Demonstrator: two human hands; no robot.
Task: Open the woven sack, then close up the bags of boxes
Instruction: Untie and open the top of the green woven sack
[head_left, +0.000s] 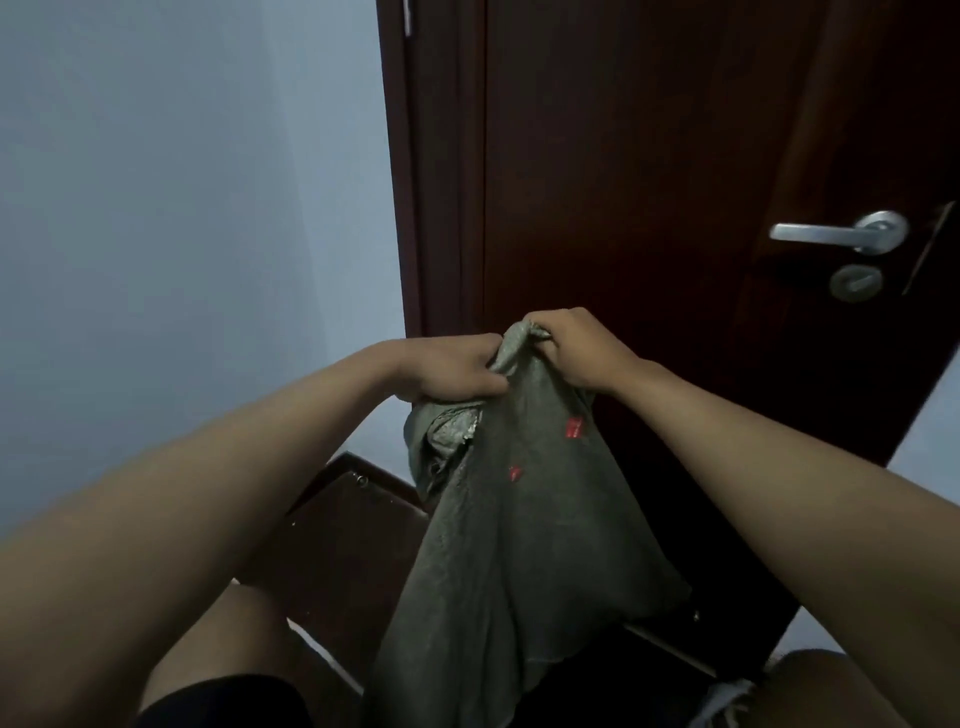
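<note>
Sack: grey-green woven, red print marks, hangs centre frame between the person's knees, in front of dark door. Top end is bunched and raised; body drapes slack toward the floor, lower edge near the bottom of frame.

L hand: grip closed on the bunched fabric at the left of the top, thumb pressing a fold. R hand: grip closed on the top knot of fabric, fingers curled round it, just beside the L hand. Both hold the same gathered mouth, close together, probably to find the two lips and pull them apart.

A crumpled, shinier fold shows below the L hand at the left side; can't tell if it is the sack's lining or mouth.

Assessment: step in hand is opening the sack; mouth not yet spread. Bags of boxes not in view. Next move likely needs the hands drawn apart, left and right.

Also noted: lever handle far right, pale wall left.
</note>
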